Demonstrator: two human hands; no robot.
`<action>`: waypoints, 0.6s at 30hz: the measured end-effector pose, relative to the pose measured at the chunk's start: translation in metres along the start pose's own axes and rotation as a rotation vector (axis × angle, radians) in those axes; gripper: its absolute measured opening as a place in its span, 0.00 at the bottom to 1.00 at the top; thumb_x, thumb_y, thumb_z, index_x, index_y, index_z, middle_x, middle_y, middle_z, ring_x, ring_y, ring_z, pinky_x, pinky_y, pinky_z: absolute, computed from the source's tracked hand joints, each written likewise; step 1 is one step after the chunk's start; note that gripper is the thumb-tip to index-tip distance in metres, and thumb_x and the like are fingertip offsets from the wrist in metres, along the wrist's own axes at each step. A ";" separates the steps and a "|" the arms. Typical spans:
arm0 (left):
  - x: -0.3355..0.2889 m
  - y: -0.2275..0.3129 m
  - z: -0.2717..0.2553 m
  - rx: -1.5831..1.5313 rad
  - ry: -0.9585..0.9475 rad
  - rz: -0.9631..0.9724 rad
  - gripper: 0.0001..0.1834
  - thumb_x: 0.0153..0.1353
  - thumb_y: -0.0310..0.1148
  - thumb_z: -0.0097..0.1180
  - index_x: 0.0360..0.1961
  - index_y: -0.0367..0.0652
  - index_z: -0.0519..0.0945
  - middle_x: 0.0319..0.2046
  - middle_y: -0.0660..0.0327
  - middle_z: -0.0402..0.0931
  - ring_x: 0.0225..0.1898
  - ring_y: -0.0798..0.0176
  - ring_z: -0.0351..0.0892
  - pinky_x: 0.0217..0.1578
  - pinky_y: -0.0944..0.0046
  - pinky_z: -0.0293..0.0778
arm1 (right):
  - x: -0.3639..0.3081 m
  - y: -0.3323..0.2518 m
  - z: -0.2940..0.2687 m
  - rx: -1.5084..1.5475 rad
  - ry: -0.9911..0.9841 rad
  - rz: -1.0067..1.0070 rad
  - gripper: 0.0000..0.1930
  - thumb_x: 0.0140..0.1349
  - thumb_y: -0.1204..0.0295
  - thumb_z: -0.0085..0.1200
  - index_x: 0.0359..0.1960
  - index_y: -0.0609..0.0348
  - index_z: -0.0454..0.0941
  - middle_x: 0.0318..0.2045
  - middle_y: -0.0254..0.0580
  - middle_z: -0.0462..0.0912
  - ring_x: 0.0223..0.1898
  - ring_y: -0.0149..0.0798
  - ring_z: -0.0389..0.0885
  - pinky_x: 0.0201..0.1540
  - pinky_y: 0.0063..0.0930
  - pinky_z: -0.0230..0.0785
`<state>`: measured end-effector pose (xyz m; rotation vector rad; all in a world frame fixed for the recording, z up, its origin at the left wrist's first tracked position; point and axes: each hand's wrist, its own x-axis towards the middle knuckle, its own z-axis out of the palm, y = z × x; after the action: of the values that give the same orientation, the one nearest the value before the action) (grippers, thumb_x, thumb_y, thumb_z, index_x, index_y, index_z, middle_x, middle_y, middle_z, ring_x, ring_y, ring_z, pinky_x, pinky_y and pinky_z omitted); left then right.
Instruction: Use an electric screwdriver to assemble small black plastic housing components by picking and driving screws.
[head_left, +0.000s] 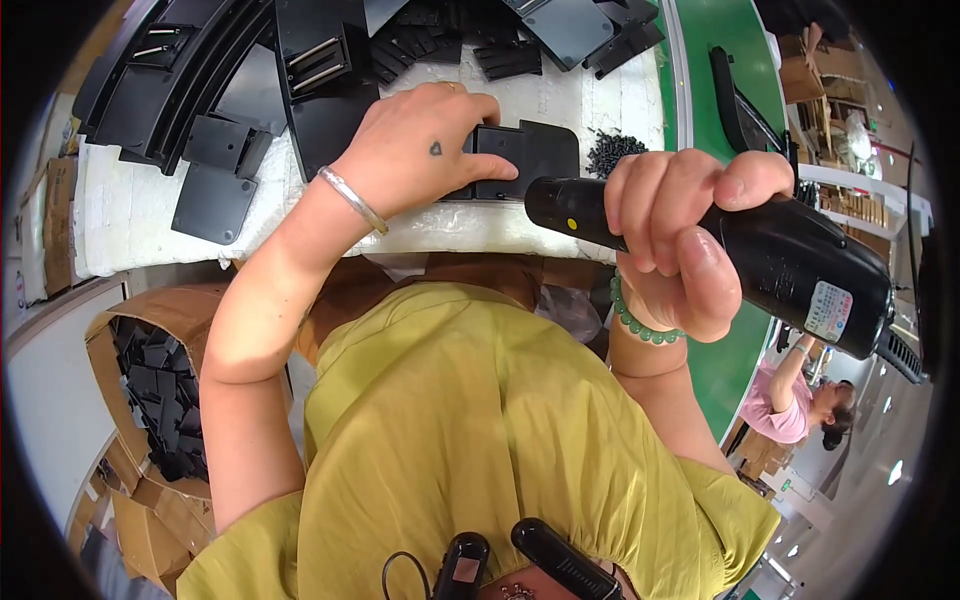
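My right hand (675, 225) is wrapped around a black electric screwdriver (800, 262), raised above the right side of the work surface. Its narrower front end points left and its ribbed cord end points lower right; the bit cannot be made out. My left hand (420, 148) bends over a black plastic part (548, 150) lying on the surface. Its thumb rests on the part's face and the fingers curl over the far side, where their tips are partly hidden. Beside the part, on its right, lies a heap of small black screws (612, 152).
A white foam-like pad (270, 225) covers the work surface. Black plastic panels (215, 205) lie at the left, and small black pieces (507, 60) at the back. A green strip (725, 350) runs along the right. A cardboard box (175, 300) holds black parts. Another person (785, 400) is at the far right.
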<state>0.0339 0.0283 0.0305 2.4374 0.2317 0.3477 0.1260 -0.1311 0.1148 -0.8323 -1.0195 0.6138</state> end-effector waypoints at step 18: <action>-0.001 0.000 -0.001 -0.088 -0.061 -0.076 0.22 0.46 0.48 0.63 0.38 0.44 0.78 0.33 0.55 0.76 0.41 0.51 0.74 0.41 0.55 0.70 | 0.009 0.010 0.014 -0.097 -0.131 0.058 0.16 0.48 0.84 0.53 0.34 0.57 0.59 0.18 0.40 0.71 0.18 0.33 0.68 0.25 0.28 0.64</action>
<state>0.0324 0.0286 0.0304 2.3415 0.2752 0.2446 0.1165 -0.1140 0.1148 -0.9190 -1.1544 0.6791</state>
